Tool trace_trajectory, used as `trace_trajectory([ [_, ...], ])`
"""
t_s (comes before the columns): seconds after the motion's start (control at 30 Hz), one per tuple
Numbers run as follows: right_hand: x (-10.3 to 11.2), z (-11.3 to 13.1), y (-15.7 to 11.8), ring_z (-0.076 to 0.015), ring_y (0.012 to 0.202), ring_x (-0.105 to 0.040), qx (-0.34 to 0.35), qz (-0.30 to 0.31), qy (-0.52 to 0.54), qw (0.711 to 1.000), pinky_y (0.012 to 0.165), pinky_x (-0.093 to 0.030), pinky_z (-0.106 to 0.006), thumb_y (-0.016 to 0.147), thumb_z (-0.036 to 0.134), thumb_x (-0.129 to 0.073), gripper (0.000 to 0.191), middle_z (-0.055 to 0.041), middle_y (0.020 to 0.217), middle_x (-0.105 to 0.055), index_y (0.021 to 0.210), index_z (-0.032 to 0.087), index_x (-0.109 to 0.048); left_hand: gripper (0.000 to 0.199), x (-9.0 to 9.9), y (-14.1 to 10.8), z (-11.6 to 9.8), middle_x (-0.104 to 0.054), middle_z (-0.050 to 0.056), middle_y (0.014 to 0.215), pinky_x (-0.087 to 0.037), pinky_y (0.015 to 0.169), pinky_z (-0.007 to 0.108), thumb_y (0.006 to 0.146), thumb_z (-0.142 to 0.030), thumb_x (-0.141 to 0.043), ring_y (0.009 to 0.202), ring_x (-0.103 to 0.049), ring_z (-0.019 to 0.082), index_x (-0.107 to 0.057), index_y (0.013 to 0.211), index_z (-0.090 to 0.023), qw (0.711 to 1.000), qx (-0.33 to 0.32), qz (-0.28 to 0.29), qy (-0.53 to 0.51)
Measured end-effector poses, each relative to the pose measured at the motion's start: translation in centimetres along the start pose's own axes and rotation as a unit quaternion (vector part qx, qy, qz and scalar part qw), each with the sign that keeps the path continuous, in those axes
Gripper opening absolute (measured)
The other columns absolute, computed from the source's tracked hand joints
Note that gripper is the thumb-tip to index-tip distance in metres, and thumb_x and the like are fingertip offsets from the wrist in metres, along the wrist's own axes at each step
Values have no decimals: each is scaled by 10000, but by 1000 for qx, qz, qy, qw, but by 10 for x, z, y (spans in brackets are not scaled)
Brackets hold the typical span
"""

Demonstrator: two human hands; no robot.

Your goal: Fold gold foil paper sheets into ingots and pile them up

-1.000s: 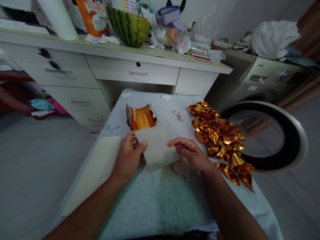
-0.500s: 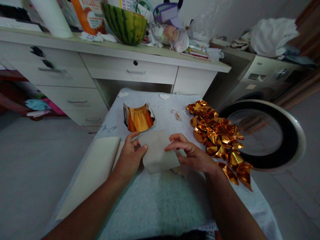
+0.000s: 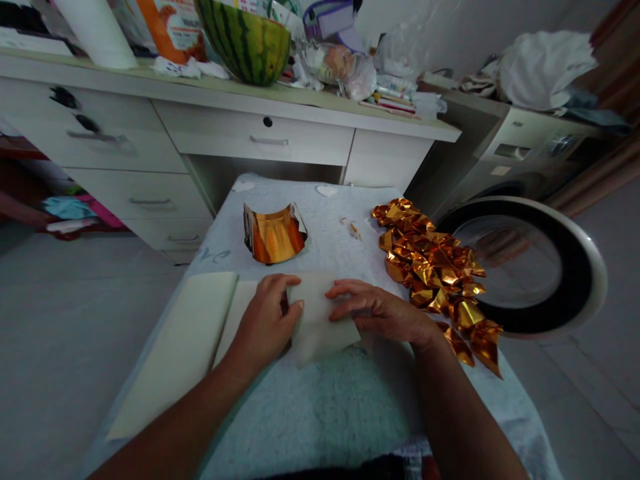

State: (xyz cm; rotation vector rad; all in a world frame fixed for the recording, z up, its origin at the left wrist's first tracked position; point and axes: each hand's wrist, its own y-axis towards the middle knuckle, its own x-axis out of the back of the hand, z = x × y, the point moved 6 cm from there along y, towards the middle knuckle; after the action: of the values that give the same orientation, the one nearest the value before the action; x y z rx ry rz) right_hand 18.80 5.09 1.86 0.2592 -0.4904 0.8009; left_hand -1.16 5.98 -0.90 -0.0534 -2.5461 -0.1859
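A person's two bare hands meet over a pale sheet [image 3: 317,317] on a cloth-covered table [image 3: 330,407], between a curled stack of gold foil [image 3: 275,237] and the table's near edge. The left hand [image 3: 267,323] lies at the sheet's left side, a gap showing between thumb and forefinger; the sheet is slightly blurred there, and whether that hand grips its edge cannot be told. The right hand [image 3: 377,310] reaches in from the other side, fingers spread and bent over the sheet, thumb apart from them near its right edge. A long pale pad [image 3: 177,353] lies to the left of the hands. To the right, folded gold foil pieces [image 3: 440,267] cluster along the table's side (they catch the light sharply), with small scraps [image 3: 353,229] between them and the curled stack. Behind, a striped watermelon [image 3: 245,43], an orange bag [image 3: 170,30] and a white roll [image 3: 97,30] line a counter [image 3: 310,99], while at right a washing machine [image 3: 493,143] has its round door [image 3: 520,263] open.
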Motion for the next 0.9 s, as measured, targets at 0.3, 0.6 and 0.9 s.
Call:
trace_trajectory([
  [0.3, 0, -3, 4, -197, 1103, -594, -16, -40, -53, 998, 1022, -403, -395, 918, 256, -546, 211, -54, 1146, -676, 1020, 241, -730, 250, -8, -2, -13, -658, 55, 1072, -476, 919, 391, 923, -331, -453, 1016, -605, 223, -642, 1040, -218, 992, -77, 105, 0],
  [0.6, -4, -20, 16, -118, 664, -566, -115, -154, -48, 980, 638, -402, -234, 945, 285, -502, 246, 15, 698, -620, 811, 170, -674, 304, -11, -6, -19, -705, 29, 970, -483, 787, 321, 850, -433, -575, 883, -650, 210, -640, 1054, -217, 981, -23, 183, -55],
  [0.9, -2, -33, 18, -203, 899, -513, -185, -285, -219, 915, 837, -385, -337, 816, 248, -665, 86, -37, 884, -602, 816, 183, -608, 203, -11, 4, -9, -704, 25, 904, -448, 727, 338, 873, -294, -519, 806, -640, 217, -625, 1031, -221, 989, -9, 75, 130],
])
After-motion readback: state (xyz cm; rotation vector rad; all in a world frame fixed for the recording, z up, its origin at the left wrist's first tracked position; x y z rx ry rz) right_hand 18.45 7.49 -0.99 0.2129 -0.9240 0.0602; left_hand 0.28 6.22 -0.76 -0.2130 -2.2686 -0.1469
